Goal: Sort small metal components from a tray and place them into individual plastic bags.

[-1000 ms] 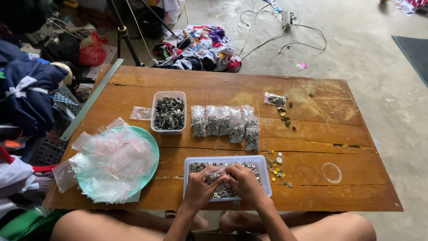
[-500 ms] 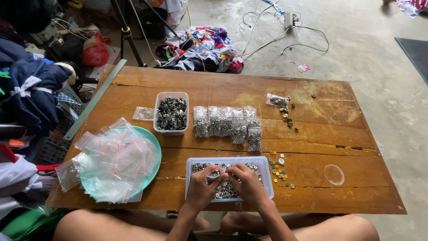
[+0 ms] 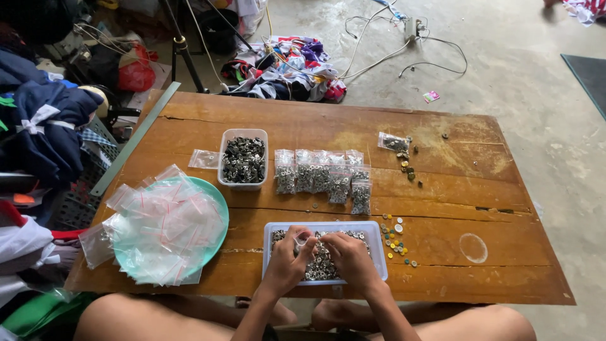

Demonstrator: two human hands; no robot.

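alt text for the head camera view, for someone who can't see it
Both hands, left hand and right hand, meet over a white tray of small metal rings on a wooden table. Filled bags lie beyond; empty bags sit left.

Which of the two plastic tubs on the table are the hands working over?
The wide shallow tub of silvery rings at the near edge, under the left hand and right hand. The deeper tub of dark parts sits farther back, untouched.

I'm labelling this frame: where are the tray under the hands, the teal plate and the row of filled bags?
near tray (image 3: pixel 377 237), head view, its right rim.
teal plate (image 3: pixel 218 199), head view, bare right rim.
filled bags (image 3: pixel 320 178), head view, middle bag of the row.
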